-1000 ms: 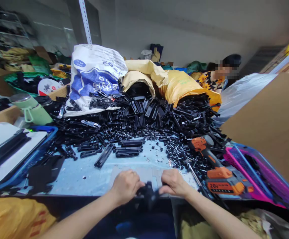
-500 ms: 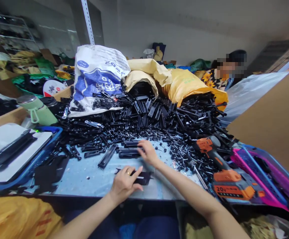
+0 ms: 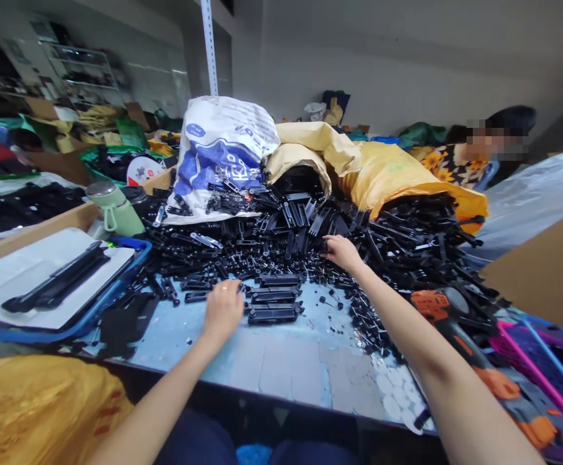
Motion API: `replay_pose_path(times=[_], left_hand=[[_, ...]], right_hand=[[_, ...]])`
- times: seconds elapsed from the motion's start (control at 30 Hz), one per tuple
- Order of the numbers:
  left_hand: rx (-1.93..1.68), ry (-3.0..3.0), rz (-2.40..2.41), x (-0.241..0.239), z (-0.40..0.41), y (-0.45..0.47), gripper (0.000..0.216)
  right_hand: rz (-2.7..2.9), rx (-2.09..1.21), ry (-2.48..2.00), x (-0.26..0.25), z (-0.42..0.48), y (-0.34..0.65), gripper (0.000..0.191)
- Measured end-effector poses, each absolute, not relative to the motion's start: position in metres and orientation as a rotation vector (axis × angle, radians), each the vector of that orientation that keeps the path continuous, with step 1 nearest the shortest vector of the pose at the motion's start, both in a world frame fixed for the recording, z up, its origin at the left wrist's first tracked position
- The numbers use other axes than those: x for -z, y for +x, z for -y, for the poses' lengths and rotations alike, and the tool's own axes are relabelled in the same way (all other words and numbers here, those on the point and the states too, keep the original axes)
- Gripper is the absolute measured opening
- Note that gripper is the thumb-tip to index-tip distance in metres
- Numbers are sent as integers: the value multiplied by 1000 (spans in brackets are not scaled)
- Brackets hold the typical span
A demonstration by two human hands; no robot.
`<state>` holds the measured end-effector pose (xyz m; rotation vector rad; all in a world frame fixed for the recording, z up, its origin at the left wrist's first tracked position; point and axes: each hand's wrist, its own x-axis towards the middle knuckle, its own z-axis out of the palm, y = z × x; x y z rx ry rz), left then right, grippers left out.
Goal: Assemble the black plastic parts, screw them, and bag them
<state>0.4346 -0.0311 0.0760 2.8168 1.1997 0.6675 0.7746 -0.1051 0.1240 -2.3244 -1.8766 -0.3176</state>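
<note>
My left hand (image 3: 224,309) curls downward over the blue tabletop, its fingertips hidden against dark pieces at the left end of a row. That row holds three long black plastic assemblies (image 3: 276,313), lying parallel beside my left fingers. Farther forward, my right hand (image 3: 344,254) reaches to the front edge of a large heap of black plastic parts (image 3: 305,223). Its thumb and fingers close around a small black part (image 3: 326,247), whose exact shape is unclear. Loose screws (image 3: 371,323) lie scattered below and to the right of this hand.
A white-and-blue sack (image 3: 223,148) and a yellow sack (image 3: 392,171) spill parts at the back. An orange cordless drill (image 3: 494,381) lies right, by a pink basket (image 3: 518,352). Left are a blue tray (image 3: 141,255) and green bottle (image 3: 119,210). A person (image 3: 456,158) sits behind.
My left hand has let go of a flat black assembly, which now lies in the row, and moved forward and left. My right hand has gone from the row to the heap. The view swung left.
</note>
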Motion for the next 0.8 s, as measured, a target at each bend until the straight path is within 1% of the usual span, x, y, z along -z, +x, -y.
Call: replay_pose_path(times=[0.1, 0.17, 0.2, 0.27, 0.33, 0.37, 0.43, 0.47, 0.53, 0.6, 0.67, 0.73, 0.8], left_hand=[[-334, 2763, -1608, -79, -1, 398, 33], [-150, 2754, -1677, -76, -17, 380, 32], [-105, 2749, -1676, -75, -22, 373, 30], [-188, 2727, -1619, -74, -26, 364, 22], [-519, 2679, -1457, -75, -20, 362, 19], [-729, 2626, -1321, -77, -14, 365, 20], [-1012, 2478, -1023, -81, 7, 375, 23], [-1042, 2418, -893, -83, 19, 383, 24], [-945, 2355, -712, -85, 47, 399, 27], [-816, 2341, -649, -86, 72, 413, 30], [-717, 2305, -697, -87, 91, 423, 31], [-647, 2237, -725, -88, 102, 427, 31], [-586, 2152, -674, -90, 107, 429, 35]], right_hand=[[1555, 223, -1943, -127, 137, 734, 25], [1438, -5, -1622, -119, 166, 693, 45], [1428, -119, -1529, -113, 183, 673, 49], [1507, -330, -1497, -98, 215, 640, 40], [1617, -464, -1575, -83, 240, 621, 29], [1667, -488, -1636, -77, 248, 616, 26], [1754, -454, -1747, -68, 254, 609, 35], [1792, -427, -1782, -65, 252, 605, 40], [1793, -403, -1804, -61, 241, 596, 44], [1592, -484, -1772, -59, 225, 584, 38], [1236, -670, -1672, -59, 212, 574, 40], [920, -890, -1511, -60, 204, 566, 48], [742, -1024, -1350, -62, 202, 561, 56]])
